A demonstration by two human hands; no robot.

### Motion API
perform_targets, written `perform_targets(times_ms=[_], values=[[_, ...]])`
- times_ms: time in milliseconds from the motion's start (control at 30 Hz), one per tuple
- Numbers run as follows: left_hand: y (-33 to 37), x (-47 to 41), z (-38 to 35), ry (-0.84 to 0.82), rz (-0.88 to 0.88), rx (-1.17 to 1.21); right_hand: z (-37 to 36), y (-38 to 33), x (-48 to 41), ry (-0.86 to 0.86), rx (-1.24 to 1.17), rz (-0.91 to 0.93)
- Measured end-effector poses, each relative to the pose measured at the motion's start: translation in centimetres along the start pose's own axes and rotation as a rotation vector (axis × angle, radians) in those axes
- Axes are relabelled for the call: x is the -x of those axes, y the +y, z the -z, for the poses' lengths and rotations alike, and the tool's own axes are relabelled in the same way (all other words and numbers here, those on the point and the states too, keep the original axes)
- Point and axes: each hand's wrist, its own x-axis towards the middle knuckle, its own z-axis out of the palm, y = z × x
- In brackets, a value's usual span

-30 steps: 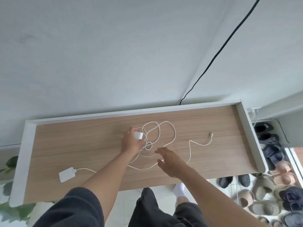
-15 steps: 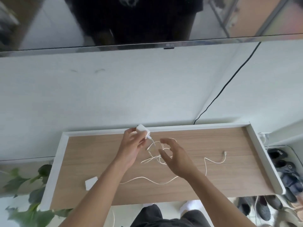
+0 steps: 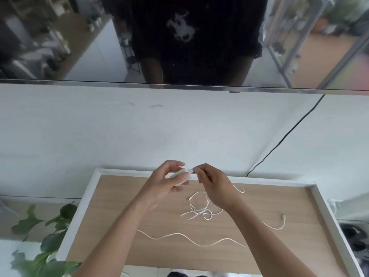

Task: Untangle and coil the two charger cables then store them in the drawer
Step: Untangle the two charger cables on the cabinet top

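My left hand (image 3: 163, 182) holds a small white charger plug (image 3: 180, 175) raised above the back of the wooden shelf top (image 3: 139, 206). My right hand (image 3: 214, 185) pinches the cable connector at the plug's right end. Below the hands, white charger cables (image 3: 199, 211) lie knotted in a small tangle on the wood. One long strand (image 3: 189, 237) snakes along the front toward the left. Another cable end with a connector (image 3: 283, 216) lies at the right. No drawer is in view.
The shelf top has a raised white rim (image 3: 83, 206). A wall-mounted screen (image 3: 179, 41) hangs above, with a black cord (image 3: 283, 136) running down to the shelf. A green plant (image 3: 44, 236) stands at the lower left. Shoes (image 3: 353, 236) sit at the right.
The view has tilted upward. My left hand lifted the plug from the shelf. My right hand came up from the cables and now pinches the connector at the plug.
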Motion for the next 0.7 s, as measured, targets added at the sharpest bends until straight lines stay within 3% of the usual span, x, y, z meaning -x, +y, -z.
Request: perform_targets(times_ms=[133, 267, 333, 467, 533, 600, 700], values=[[1.0, 0.8, 0.4, -0.187, -0.015, -0.399, 0.0, -0.6, 0.0, -0.142, 0.037, 0.068], [0.2, 1.0, 0.8, -0.100, -0.011, -0.548, -0.1, 0.2, -0.3, -0.165, 0.181, 0.071], [-0.6, 0.1, 2.5, 0.018, -0.025, -0.486, 1.0, 1.1, -0.5, -0.133, 0.214, 0.008], [-2.1, -2.3, 8.5, 0.571, 0.067, -0.133, 4.3, 4.1, -0.2, -0.076, 0.279, -0.088], [-2.4, -2.6, 11.0, 0.747, 0.105, 0.013, 5.5, 5.8, 0.4, -0.055, 0.312, -0.151], [-2.6, -2.7, 12.2, 0.806, 0.106, 0.079, 5.9, 6.9, 0.9, -0.017, 0.340, -0.217], [-3.1, -3.1, 11.2, 0.720, 0.146, 0.037, 5.2, 6.9, 1.2, 0.045, 0.308, -0.266]])
